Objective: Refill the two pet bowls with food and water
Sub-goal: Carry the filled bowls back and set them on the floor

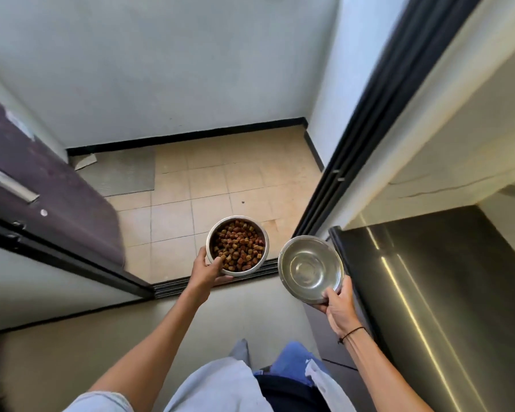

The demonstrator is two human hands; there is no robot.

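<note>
The left hand [208,270] grips the kibble bowl [237,245]; the right hand [338,303] pinches the second bowl [309,269] (water not discernible), tilted. Tilting further could spill it.

I see bare forearms, a thin black cord bracelet [351,333] on the right wrist, a light grey short-sleeved top [220,385], and blue jeans [292,364] below.
</note>
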